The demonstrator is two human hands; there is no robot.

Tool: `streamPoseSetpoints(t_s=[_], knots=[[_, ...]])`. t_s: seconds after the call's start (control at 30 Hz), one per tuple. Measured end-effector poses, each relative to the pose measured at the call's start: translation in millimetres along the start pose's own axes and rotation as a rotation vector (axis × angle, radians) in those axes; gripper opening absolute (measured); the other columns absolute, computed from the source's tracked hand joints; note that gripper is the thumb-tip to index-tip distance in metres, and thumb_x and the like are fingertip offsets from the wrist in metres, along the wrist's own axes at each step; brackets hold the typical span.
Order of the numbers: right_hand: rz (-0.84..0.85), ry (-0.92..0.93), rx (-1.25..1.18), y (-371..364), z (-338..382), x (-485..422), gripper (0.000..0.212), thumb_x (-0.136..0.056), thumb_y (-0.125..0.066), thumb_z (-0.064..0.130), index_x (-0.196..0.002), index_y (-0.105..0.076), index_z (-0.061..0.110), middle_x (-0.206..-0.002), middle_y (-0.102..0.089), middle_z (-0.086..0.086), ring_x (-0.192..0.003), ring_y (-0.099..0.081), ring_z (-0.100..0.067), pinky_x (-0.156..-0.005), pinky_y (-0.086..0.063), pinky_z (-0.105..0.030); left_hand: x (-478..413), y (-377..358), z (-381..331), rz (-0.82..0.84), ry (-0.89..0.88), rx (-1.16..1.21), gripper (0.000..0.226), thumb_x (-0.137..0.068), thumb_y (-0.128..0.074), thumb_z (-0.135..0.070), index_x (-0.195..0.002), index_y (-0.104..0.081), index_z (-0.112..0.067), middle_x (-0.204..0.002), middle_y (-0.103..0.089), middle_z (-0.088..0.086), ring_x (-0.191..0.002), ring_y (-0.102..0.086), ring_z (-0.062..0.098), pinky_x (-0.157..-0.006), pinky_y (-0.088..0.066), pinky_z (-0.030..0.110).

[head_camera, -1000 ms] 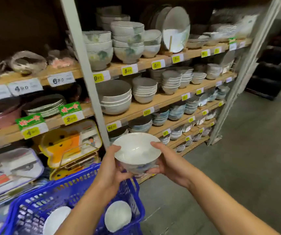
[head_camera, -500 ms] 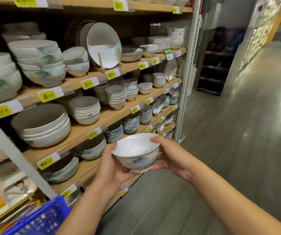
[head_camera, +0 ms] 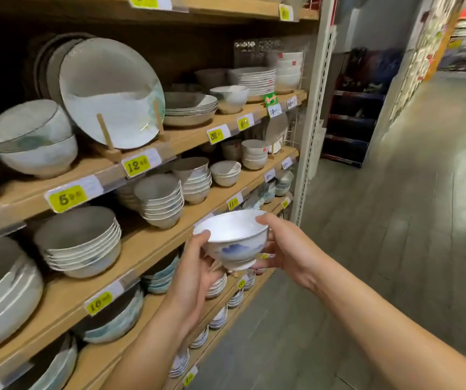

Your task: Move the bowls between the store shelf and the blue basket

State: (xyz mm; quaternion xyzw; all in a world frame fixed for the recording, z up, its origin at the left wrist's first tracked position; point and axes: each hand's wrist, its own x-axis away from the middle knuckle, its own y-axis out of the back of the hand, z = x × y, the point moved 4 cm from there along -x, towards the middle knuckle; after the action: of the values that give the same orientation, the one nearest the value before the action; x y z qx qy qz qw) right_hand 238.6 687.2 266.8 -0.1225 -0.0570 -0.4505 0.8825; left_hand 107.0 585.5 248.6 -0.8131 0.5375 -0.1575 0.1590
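a small white bowl (head_camera: 233, 237) with a blue painted mark on its side is held upright in the lower middle of the frame, in the air just in front of the wooden store shelf (head_camera: 153, 249). it is gripped by both hands. the left hand (head_camera: 195, 273) is placed at the left side of the bowl, with the thumb laid on the rim and the fingers curled under the wall and the foot. the right hand (head_camera: 285, 249) is placed at the right side, with the thumb on the rim and the fingers closed around the lower part of the bowl. both forearms are seen coming from the bottom edge of the frame. to the left of the bowl, a stack of grey-rimmed bowls (head_camera: 81, 243) is seen on the shelf, and a taller stack of small bowls (head_camera: 161, 201) stands on the board above it. in the upper left of the frame a large plate (head_camera: 111, 91) is set on edge in a wooden stand. yellow price labels (head_camera: 136, 166) are fixed along the shelf edges; the numbers are blurred and perhaps cannot be read with certainty. on the right of the frame a grey aisle floor (head_camera: 395, 235) is seen.
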Motion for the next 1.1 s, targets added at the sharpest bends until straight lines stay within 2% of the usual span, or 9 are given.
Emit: streamPoseSetpoints(t_s=[0.13,0.27,0.4,0.5,0.63,0.8,0.93,1.03,1.1], knots=[[0.025,0.037,0.031,15,16,-50,0.022,-0.092,-0.05,0.035,-0.108,-0.063,0.027,-0.082,-0.071,0.003,-0.074,-0.068,-0.012,-0.072,-0.056,-0.039,-46,-4,-8,0.036,-0.088,-0.188,0.066,-0.067,-0.079,-0.042,-0.127,-0.054,-0.03,-0.121,-0.068,-0.009,-0.11,-0.064,0.007,-0.077,-0.054,0.017],[0.106,0.05,0.075,22,35,-111,0.026,-0.092,-0.053,0.039,-0.113,-0.062,0.026,-0.093,-0.071,0.002,-0.081,-0.07,-0.015,-0.066,-0.059,-0.037,-108,2,-18,-0.036,-0.121,-0.261,0.069,-0.066,-0.085,-0.03,-0.127,-0.055,-0.023,-0.124,-0.067,0.0,-0.115,-0.062,0.014,-0.098,-0.048,0.031],[0.321,0.039,0.131,23,50,-183,0.035,-0.095,-0.053,0.043,-0.126,-0.056,0.027,-0.119,-0.068,0.003,-0.103,-0.068,-0.021,-0.084,-0.055,-0.043,-164,13,-28,-0.09,-0.159,-0.28,0.066,-0.07,-0.081,-0.02,-0.13,-0.053,-0.017,-0.125,-0.066,0.002,-0.119,-0.06,0.018,-0.104,-0.044,0.039],[0.503,0.053,0.13,25,59,-230,0.053,-0.082,-0.068,0.036,-0.131,-0.051,0.022,-0.125,-0.065,0.0,-0.11,-0.066,-0.019,-0.085,-0.057,-0.039,-194,20,-33,-0.162,-0.175,-0.283,0.064,-0.067,-0.08,-0.013,-0.125,-0.054,-0.019,-0.121,-0.068,0.0,-0.114,-0.064,0.016,-0.095,-0.052,0.03],[0.705,0.195,0.274,23,69,-298,0.081,-0.069,-0.081,0.007,-0.139,-0.042,0.02,-0.133,-0.057,0.004,-0.119,-0.059,-0.01,-0.094,-0.053,-0.03,-235,30,-36,-0.336,-0.203,-0.394,0.067,-0.06,-0.079,-0.007,-0.119,-0.052,-0.025,-0.116,-0.069,-0.008,-0.101,-0.067,0.001,-0.077,-0.051,0.012],[0.796,0.302,0.221,17,77,-355,0.083,-0.06,-0.077,0.006,-0.134,-0.04,0.009,-0.128,-0.058,0.005,-0.107,-0.062,0.002,-0.085,-0.051,-0.016,-276,33,-39,-0.526,-0.316,-0.47,0.056,-0.064,-0.072,0.013,-0.108,-0.05,-0.012,-0.107,-0.065,-0.009,-0.084,-0.065,-0.011,-0.069,-0.048,0.005],[0.863,0.304,0.077,14,80,-382,0.081,-0.06,-0.077,0.0,-0.132,-0.043,0.008,-0.131,-0.06,-0.009,-0.108,-0.066,-0.012,-0.086,-0.054,-0.022,-288,27,-43,-0.547,-0.395,-0.333,0.059,-0.055,-0.072,0.003,-0.109,-0.048,-0.003,-0.116,-0.067,0.005,-0.096,-0.069,0.005,-0.072,-0.053,0.013],[0.914,0.3,-0.004,9,78,-395,0.073,-0.057,-0.08,-0.007,-0.121,-0.049,0.01,-0.115,-0.068,-0.003,-0.101,-0.068,-0.009,-0.08,-0.053,-0.017,-290,26,-46,-0.54,-0.405,-0.358,0.067,-0.052,-0.08,-0.002,-0.113,-0.051,0.001,-0.111,-0.072,0.004,-0.095,-0.071,0.012,-0.071,-0.055,0.017],[0.949,0.301,-0.069,6,77,-400,0.06,-0.063,-0.074,-0.006,-0.117,-0.052,0.009,-0.098,-0.072,0.004,-0.086,-0.069,-0.003,-0.073,-0.051,-0.012,-292,31,-49,-0.545,-0.406,-0.422,0.053,-0.057,-0.083,-0.008,-0.105,-0.062,-0.005,-0.103,-0.075,0.002,-0.092,-0.071,0.012,-0.071,-0.055,0.019]])
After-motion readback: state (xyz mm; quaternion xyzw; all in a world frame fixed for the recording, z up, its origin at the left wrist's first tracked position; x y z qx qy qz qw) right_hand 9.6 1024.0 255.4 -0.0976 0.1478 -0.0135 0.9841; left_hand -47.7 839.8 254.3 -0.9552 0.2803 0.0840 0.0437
